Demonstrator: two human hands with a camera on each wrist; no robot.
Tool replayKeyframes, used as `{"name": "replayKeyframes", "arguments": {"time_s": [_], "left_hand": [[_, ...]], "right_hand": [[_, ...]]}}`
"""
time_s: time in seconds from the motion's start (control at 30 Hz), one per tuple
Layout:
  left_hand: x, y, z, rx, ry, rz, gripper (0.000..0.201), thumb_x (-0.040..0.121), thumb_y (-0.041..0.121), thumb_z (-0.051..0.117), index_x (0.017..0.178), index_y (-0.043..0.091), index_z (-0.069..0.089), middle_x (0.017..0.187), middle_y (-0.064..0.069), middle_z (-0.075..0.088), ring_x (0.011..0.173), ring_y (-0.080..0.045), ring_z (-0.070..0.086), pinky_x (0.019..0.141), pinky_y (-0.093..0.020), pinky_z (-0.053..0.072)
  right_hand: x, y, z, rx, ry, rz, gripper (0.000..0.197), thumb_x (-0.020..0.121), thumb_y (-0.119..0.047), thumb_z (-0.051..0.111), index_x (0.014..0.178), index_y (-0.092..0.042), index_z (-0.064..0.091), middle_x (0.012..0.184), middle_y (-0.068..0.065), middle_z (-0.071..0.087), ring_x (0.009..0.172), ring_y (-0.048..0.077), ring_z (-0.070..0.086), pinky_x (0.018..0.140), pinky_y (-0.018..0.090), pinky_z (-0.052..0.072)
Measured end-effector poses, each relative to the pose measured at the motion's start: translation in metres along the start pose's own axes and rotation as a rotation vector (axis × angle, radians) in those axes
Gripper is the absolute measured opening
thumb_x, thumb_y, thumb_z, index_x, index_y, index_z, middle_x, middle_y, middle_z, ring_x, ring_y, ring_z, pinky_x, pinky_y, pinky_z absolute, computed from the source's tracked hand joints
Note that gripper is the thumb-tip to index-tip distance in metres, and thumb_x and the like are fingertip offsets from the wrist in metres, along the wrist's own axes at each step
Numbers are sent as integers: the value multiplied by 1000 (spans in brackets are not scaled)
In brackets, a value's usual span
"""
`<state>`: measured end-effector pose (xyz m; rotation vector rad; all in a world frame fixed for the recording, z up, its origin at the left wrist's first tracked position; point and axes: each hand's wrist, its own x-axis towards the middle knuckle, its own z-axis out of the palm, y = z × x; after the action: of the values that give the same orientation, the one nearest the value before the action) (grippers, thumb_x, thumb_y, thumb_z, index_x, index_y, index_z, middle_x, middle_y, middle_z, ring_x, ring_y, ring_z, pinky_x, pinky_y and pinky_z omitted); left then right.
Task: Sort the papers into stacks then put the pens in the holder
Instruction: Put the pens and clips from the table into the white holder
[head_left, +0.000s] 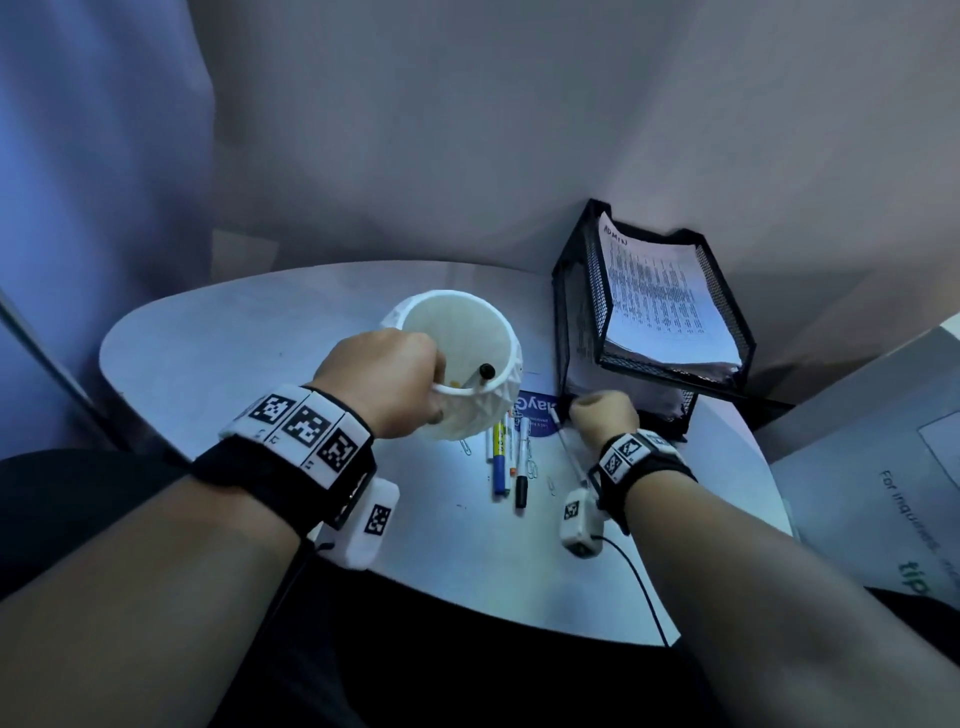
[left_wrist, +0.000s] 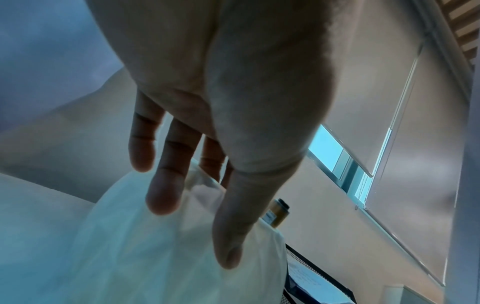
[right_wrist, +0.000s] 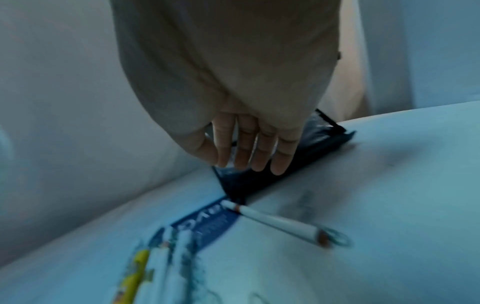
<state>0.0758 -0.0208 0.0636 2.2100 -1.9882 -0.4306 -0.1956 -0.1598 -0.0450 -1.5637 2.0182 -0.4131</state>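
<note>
The left hand (head_left: 384, 374) grips the rim of the white holder (head_left: 462, 364), thumb outside and fingers inside, tilting it; one pen (head_left: 480, 378) is already in it. Several pens (head_left: 506, 457) lie on the table (head_left: 208, 332) just beside it, so that step looks barely begun. The right hand (head_left: 602, 415) hovers spread and empty over another pen (head_left: 569, 452), while the papers (head_left: 654, 291) sit stacked in the tray (head_left: 566, 312), apparently sorted.
</note>
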Motion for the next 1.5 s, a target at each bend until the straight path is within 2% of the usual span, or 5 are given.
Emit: {"name": "replayKeyframes", "arguments": {"time_s": [0.33,0.67,1.07,1.33,1.5], "left_hand": [[10,-5,5,-16,-36,-20,20,78,42,78,90,29,69,84,3,67,85,-26,63,69,-31,48],[14,-5,3,-47,-48,-46,20,78,43,77,88,28,69,84,4,68,86,-25,63,68,-30,47],[9,-4,3,-39,-38,-35,19,77,41,79,88,28,69,85,4,69,85,-24,63,68,-30,45],[6,0,2,-18,-31,-4,19,80,41,79,86,30,66,87,3,68,85,-24,61,69,-30,43],[2,3,1,-4,-35,9,17,81,41,78,90,29,68,83,4,65,82,-24,60,65,-30,41]], "right_hand": [[0,30,47,-109,-14,-1,32,92,-10,62,124,-12,67,116,12,70,105,30,66,88,28,49],[-10,9,46,-75,-57,-50,10,86,-15,54,91,-10,61,84,7,63,68,21,53,54,25,37],[-29,10,69,-296,-164,-64,10,74,-20,66,80,-13,62,71,2,63,61,18,55,47,22,33],[-12,-52,17,823,-47,77,14,86,-20,48,75,-14,53,69,3,46,58,19,44,54,29,38],[-35,-121,-26,1289,-106,-217,11,82,-6,42,79,-15,47,67,3,48,55,20,49,54,32,48]]}}
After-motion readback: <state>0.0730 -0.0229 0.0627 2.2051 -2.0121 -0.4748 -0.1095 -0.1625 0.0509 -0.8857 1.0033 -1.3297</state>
